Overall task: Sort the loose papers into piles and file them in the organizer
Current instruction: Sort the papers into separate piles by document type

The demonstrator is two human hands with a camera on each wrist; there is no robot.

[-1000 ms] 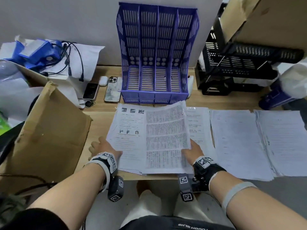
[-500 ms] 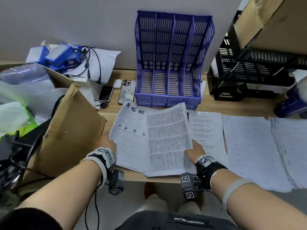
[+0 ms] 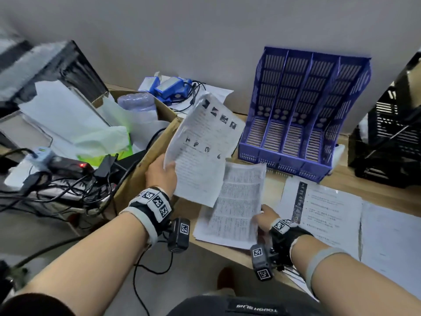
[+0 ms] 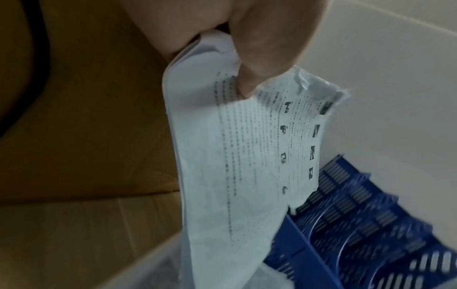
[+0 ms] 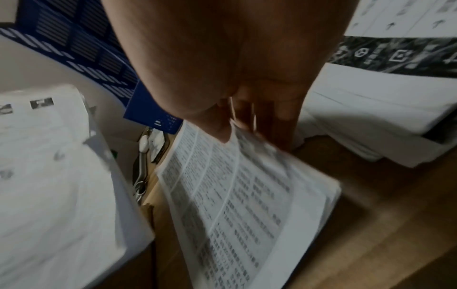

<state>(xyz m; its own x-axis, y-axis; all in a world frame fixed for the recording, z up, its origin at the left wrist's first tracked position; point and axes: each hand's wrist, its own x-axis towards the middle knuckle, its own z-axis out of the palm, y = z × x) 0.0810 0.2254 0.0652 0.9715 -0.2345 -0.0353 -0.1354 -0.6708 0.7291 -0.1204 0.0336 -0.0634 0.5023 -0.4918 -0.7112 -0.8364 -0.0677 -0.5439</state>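
Note:
My left hand (image 3: pixel 162 173) grips a thin stack of printed sheets with small pictures (image 3: pixel 200 147), lifted off the desk and tilted up to the left of the blue organizer (image 3: pixel 303 115). The left wrist view shows thumb and fingers pinching the picture sheets (image 4: pixel 242 156) at their edge. My right hand (image 3: pixel 265 216) holds a stack of dense-text pages (image 3: pixel 234 201) by its right edge; it lies low over the desk's near edge. In the right wrist view those text pages (image 5: pixel 237 205) hang from my fingers. The organizer's slots hold nothing.
More paper piles (image 3: pixel 328 215) lie on the wooden desk (image 3: pixel 364 181) to the right. A black tray rack (image 3: pixel 391 137) stands at far right. An open cardboard box (image 3: pixel 145 165) with bags, cables and a power strip (image 3: pixel 68 167) sits on the left.
The left hand has lifted the picture sheets off the desk, up and leftward, parting them from the text pages. The head view has swung left.

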